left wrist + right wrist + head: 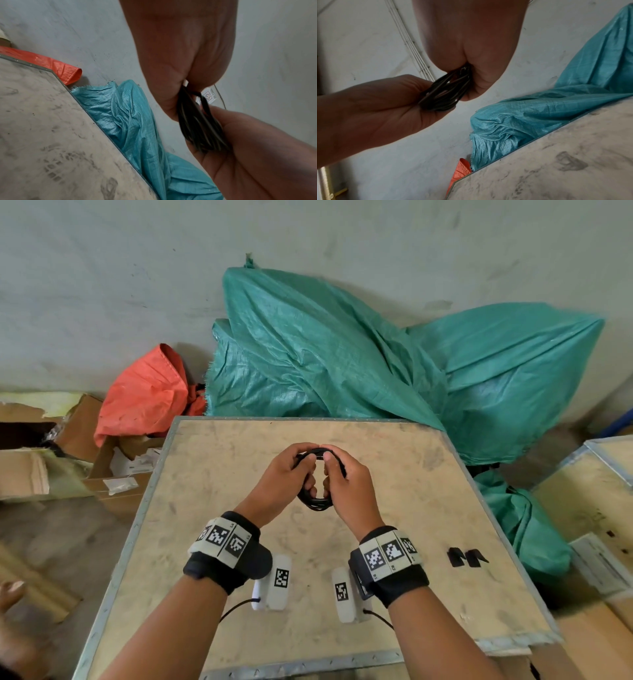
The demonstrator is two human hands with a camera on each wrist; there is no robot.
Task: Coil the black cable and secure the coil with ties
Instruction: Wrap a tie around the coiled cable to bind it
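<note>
**Black cable held as a coil between both hands**

The black cable (pixel 315 501) is wound into a small coil of many loops, held above the table (pixel 428 508) and clear of its top. The left hand (pixel 284 479) grips the coil's left side, fingers curled round the bunched strands; the right hand (pixel 346 484) grips the right side the same way, thumb pressed on the top arc. The thumbs of both hands nearly meet over the top, and the lower loop hangs below the knuckles. In the wrist views the strands run from one closed fist straight into the other.

Off to the right of the right hand, two black ties (pixel 466 557) lie flat on the table. Both wrists wear black bands with square black-and-white code markers; no writing on them can be read. Beyond the fingers lie a green tarp (pixel 342 354) and an orange bag (pixel 144 395).
</note>
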